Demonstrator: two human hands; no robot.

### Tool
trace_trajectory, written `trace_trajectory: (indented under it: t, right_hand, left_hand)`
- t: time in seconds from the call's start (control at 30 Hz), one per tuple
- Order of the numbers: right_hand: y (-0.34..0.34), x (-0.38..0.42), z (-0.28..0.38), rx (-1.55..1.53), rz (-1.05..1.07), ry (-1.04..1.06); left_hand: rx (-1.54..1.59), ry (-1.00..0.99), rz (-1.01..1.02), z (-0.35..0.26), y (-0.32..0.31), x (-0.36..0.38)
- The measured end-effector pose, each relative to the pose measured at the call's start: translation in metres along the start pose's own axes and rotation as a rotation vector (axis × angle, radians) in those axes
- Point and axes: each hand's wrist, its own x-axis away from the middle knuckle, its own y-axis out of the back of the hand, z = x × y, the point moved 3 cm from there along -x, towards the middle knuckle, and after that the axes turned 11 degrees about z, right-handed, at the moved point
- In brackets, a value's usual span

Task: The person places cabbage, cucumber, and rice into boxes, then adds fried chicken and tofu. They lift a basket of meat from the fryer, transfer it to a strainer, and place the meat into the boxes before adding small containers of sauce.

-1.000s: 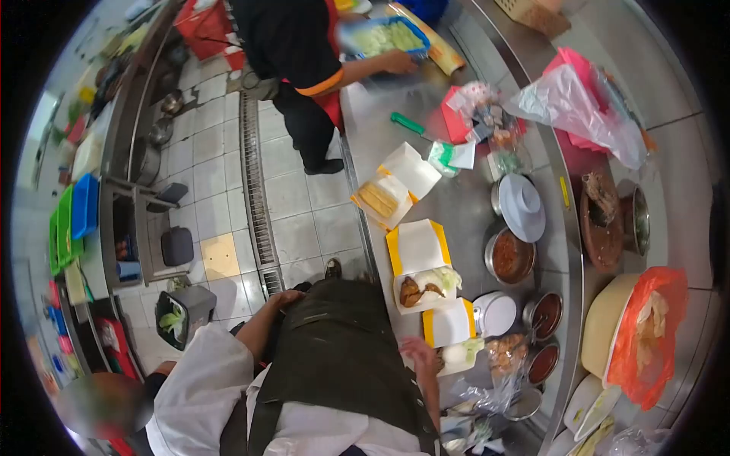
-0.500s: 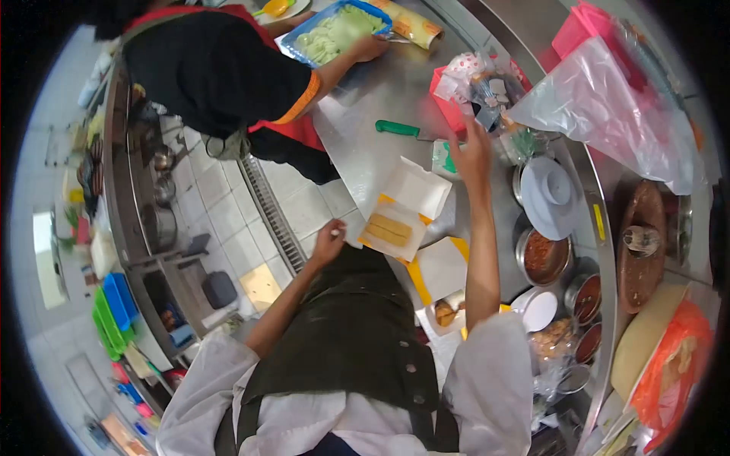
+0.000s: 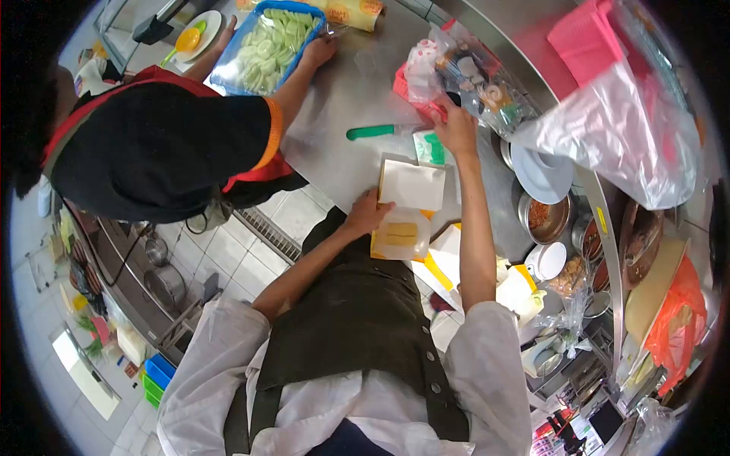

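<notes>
My left hand (image 3: 366,216) is at the left side of an open paper food box (image 3: 411,185), thumb and fingers closed on its edge near the fold. Inside the box's lower half lies a flat yellow-brown piece of food (image 3: 402,234). My right hand (image 3: 458,131) reaches to the front of a pink basket (image 3: 407,87) filled with plastic-wrapped packets (image 3: 475,72). Its fingers are bent in among the packets beside something dark, and what they grip is hidden. Below my right wrist are a green-and-white packet (image 3: 430,148) and a green-handled knife (image 3: 370,132).
A co-worker in a black top (image 3: 160,148) holds a blue tray (image 3: 228,61) of sliced green vegetables at the far left. More open boxes (image 3: 441,262) lie under my right forearm. Metal pots (image 3: 559,220), a white lid (image 3: 541,169) and a plastic bag (image 3: 608,121) line the right side.
My left hand has moved up and right onto the box edge. My right hand has come down to the basket's front, fingers now bent. The co-worker and blue tray have shifted left in view.
</notes>
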Motion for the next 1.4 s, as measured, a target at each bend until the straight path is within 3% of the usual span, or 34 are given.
trace_trajectory:
  t: [0.1, 0.2, 0.3, 0.4, 0.5, 0.6, 0.67, 0.73, 0.8, 0.83, 0.9, 0.97, 1.03, 1.1, 1.2, 1.3, 1.33, 1.4]
  right_hand:
    - [-0.004, -0.005, -0.011, -0.133, -0.077, 0.062]
    - [0.004, -0.005, -0.01, -0.295, -0.095, -0.036]
    - [0.007, -0.004, -0.015, -0.373, -0.224, -0.011]
    - [0.031, 0.012, -0.003, -0.424, -0.383, -0.041]
    - [0.032, 0.05, 0.036, -0.484, -0.074, -0.085]
    - [0.001, 0.075, 0.091, -0.687, 0.231, 0.0]
    - [0.007, 0.08, 0.109, -0.774, 0.445, 0.031]
    - [0.03, 0.073, 0.057, -0.556, 0.09, -0.116]
    - [0.066, 0.072, -0.004, -0.43, -0.437, -0.281]
    - [0.066, 0.067, -0.059, 0.076, -0.841, -0.229]
    - [0.093, 0.053, -0.064, 0.413, -0.686, -0.368]
    - [0.082, 0.037, -0.114, 0.444, -0.541, -0.332]
    - [0.08, 0.032, -0.119, 0.224, -0.488, -0.344]
    - [0.104, 0.039, -0.073, -0.244, -0.521, -0.402]
    - [0.117, 0.041, -0.042, -0.318, -0.24, -0.468]
    - [0.102, 0.035, -0.038, -1.414, -0.151, 0.027]
    - [0.104, 0.035, -0.015, -1.65, -0.051, -0.127]
    - [0.082, 0.036, -0.034, -1.34, -0.049, -0.196]
  left_hand:
    - [0.058, 0.055, 0.119, 0.009, 0.002, -0.011]
    - [0.132, -0.032, 0.221, 0.0, 0.03, -0.018]
    - [0.1, -0.154, 0.183, -0.004, 0.046, -0.03]
    - [-0.101, -0.451, -0.203, -0.024, 0.075, -0.043]
    - [0.117, -0.502, -0.236, -0.091, 0.137, -0.044]
    - [1.04, -0.28, 0.223, -0.126, 0.151, -0.052]
    - [1.135, -0.272, 0.288, -0.124, 0.145, -0.057]
    - [1.129, -0.179, 0.245, -0.121, 0.143, -0.052]
    - [1.179, -0.145, 0.232, -0.099, 0.137, -0.054]
    - [1.2, -0.124, 0.221, -0.088, 0.135, -0.056]
    - [1.155, -0.16, 0.265, -0.087, 0.135, -0.056]
    - [1.107, -0.19, 0.36, -0.093, 0.132, -0.06]
    - [1.057, -0.255, 0.387, -0.106, 0.132, -0.067]
    - [1.033, -0.29, 0.429, -0.126, 0.133, -0.072]
    - [1.053, -0.267, 0.471, -0.161, 0.136, -0.08]
    - [1.053, -0.24, 0.403, -0.189, 0.137, -0.108]
    - [1.035, -0.254, 0.362, -0.196, 0.134, -0.117]
    - [1.031, -0.265, 0.321, -0.2, 0.116, -0.145]
